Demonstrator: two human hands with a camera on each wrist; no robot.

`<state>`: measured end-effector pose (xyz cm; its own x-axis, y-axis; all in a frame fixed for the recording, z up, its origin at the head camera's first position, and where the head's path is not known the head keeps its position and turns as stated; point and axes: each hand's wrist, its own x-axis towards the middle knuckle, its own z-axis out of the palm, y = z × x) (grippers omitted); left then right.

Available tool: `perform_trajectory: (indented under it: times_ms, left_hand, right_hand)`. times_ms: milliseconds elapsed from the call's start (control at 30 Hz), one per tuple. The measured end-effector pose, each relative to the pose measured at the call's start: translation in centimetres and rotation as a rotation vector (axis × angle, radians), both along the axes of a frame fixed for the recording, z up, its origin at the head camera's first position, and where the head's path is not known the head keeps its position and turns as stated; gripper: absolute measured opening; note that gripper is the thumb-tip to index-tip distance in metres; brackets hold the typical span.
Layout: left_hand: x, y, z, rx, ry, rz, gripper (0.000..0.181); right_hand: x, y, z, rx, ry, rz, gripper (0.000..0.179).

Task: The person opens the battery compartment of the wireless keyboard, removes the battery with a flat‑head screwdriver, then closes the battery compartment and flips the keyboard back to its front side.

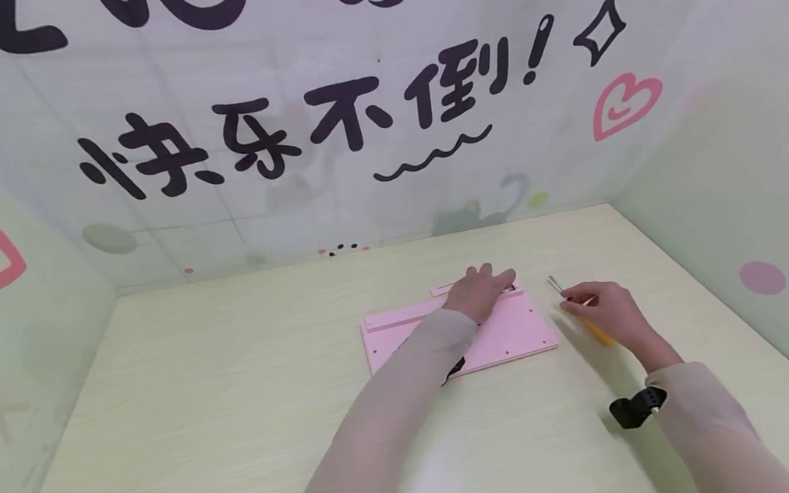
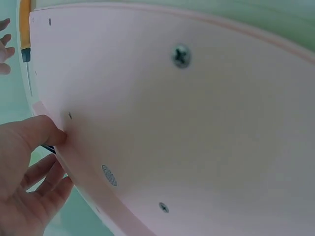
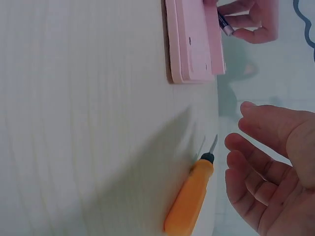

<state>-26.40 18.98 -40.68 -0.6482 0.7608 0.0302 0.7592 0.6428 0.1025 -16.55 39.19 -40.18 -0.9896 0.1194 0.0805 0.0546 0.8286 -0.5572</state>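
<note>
A pink keyboard lies face down, its screwed underside up and a raised bar along the far edge. My left hand is at that bar, thumb on the near side and fingers curled over the far side. Between these fingers, the right wrist view shows a small dark battery with a pale end. To the right, my right hand hovers over a screwdriver with an orange handle and thin metal shaft. Its fingers are loosely bent and hold nothing; the screwdriver lies on the table below them.
A narrow pink strip shows behind the keyboard, partly hidden by my left hand. Several screws, one a cross-head screw, dot the keyboard's underside. The pale wooden table meets printed walls at the back and both sides.
</note>
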Motion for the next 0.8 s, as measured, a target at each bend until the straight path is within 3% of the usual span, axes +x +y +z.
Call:
perform_trajectory:
  times_ms: [267,533,800]
  left_hand:
    - [-0.4,0.4,-0.5,-0.004,0.037,-0.025,0.032]
    - [-0.3,0.5,-1.0,0.031,0.099,-0.018,0.026]
    - [-0.2,0.9,-1.5,0.064,0.126,0.018,0.028]
  right_hand:
    - [-1.2,-1.8,-1.1,-0.047,-0.039,0.076,0.028]
    - [-2.1,-2.8,-2.6,-0.058,-0.079,0.049,0.025]
    - [-2.2,-3.6,-2.6,-0.065,-0.06,0.051,0.024]
